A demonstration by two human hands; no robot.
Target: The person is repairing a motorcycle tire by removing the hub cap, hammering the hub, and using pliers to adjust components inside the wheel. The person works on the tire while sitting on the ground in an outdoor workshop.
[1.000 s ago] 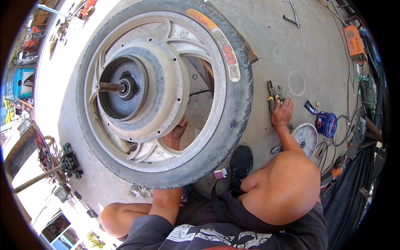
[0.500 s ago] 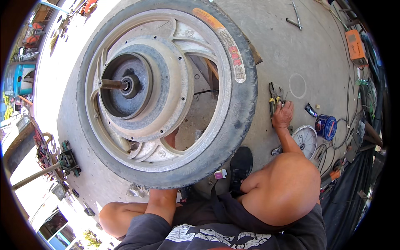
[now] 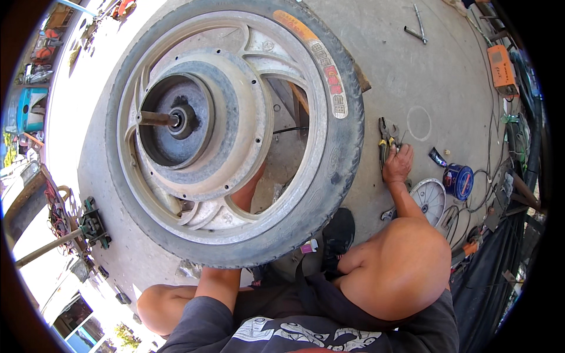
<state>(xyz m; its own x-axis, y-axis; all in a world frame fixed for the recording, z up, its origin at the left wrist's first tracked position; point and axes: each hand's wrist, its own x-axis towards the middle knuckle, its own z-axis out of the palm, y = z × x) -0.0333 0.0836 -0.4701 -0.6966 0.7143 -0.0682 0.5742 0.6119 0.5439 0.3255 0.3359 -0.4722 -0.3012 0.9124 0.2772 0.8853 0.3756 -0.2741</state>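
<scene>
A large wheel (image 3: 294,203) with a worn black tyre, cast spokes and a round hub (image 3: 235,129) stands tilted in front of me. A metal axle (image 3: 156,118) sticks out of the hub's open drum. My left forearm (image 3: 250,191) passes under the tyre and shows through a spoke gap; the hub hides my left hand and its fingers. On the floor at right, my right hand (image 3: 399,163) is closed with curled fingers over the handle end of yellow-and-black pliers (image 3: 384,141). What it grips is hidden under it.
Beside my right knee lie a round metal cover (image 3: 428,201), a wrench (image 3: 388,214), a blue tub (image 3: 458,180) and a dark tube (image 3: 437,156). A T-shaped tool (image 3: 419,29) lies farther off. Cables and an orange box (image 3: 501,69) line the right side. A small pink box (image 3: 309,246) lies near my shoe.
The wheel has shifted slightly left. My left forearm has moved a little and shows more through the spoke gap. My right hand stays by the pliers.
</scene>
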